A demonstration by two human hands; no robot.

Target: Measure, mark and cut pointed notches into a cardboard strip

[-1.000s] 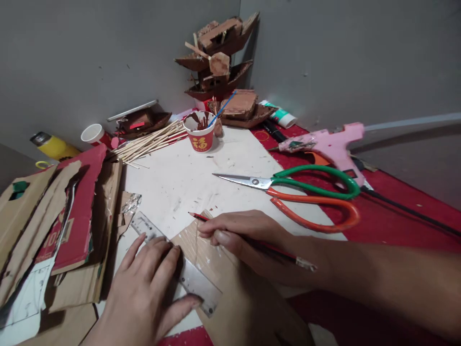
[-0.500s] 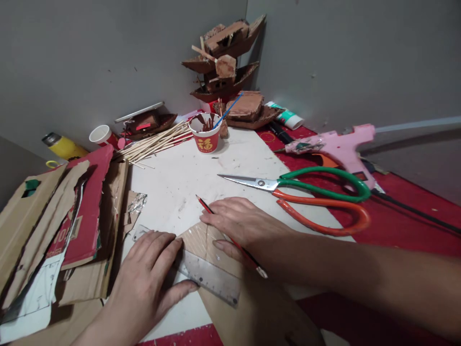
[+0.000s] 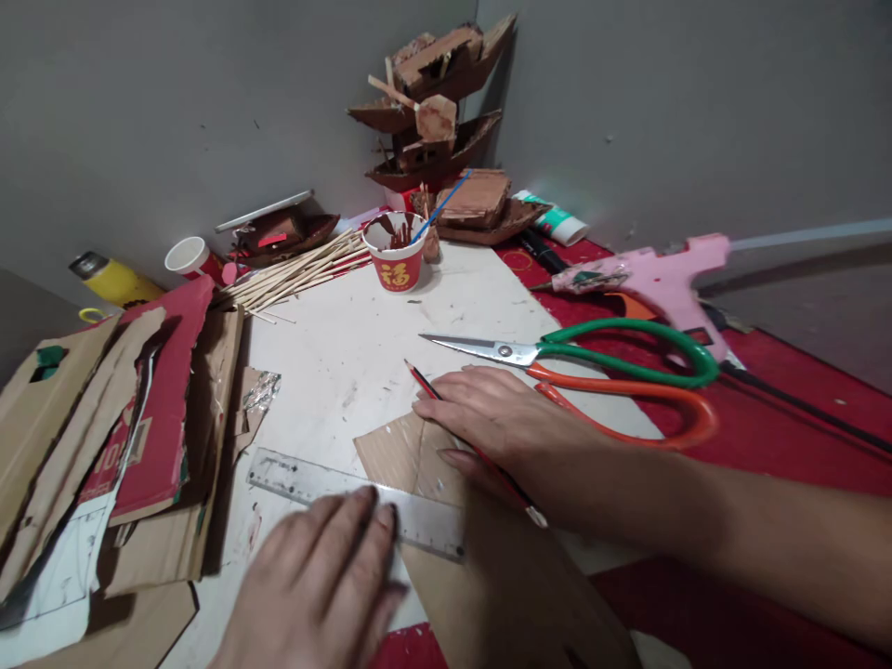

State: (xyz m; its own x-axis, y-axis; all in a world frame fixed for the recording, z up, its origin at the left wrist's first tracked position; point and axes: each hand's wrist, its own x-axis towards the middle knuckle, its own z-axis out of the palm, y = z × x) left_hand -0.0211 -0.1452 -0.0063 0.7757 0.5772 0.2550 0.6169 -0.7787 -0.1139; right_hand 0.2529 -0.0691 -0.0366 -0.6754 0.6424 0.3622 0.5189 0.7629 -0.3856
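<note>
My right hand (image 3: 494, 418) rests on a piece of brown cardboard (image 3: 480, 567), with a red and black pencil (image 3: 508, 485) held along the index finger, its point facing up and left. A clear ruler (image 3: 425, 522) lies slantwise, its right part over the cardboard and its left part over the white board (image 3: 334, 362). My left hand (image 3: 313, 571) has its fingers stretched out, the tips at the ruler's lower edge; they are slightly blurred. Just beyond my right hand lie scissors (image 3: 512, 354) with one green and one orange handle.
A pink glue gun (image 3: 648, 279) lies at the right. Behind stand a red paper cup (image 3: 399, 269) with brown paint and several brown cardboard boats (image 3: 432, 153). Thin wooden sticks (image 3: 299, 274) and stacked cardboard sheets (image 3: 56, 418) occupy the left, near a yellow bottle (image 3: 122, 283).
My left hand has shifted right and toward me, uncovering the ruler's left part. My right hand, with the pencil, has moved slightly right and away from me.
</note>
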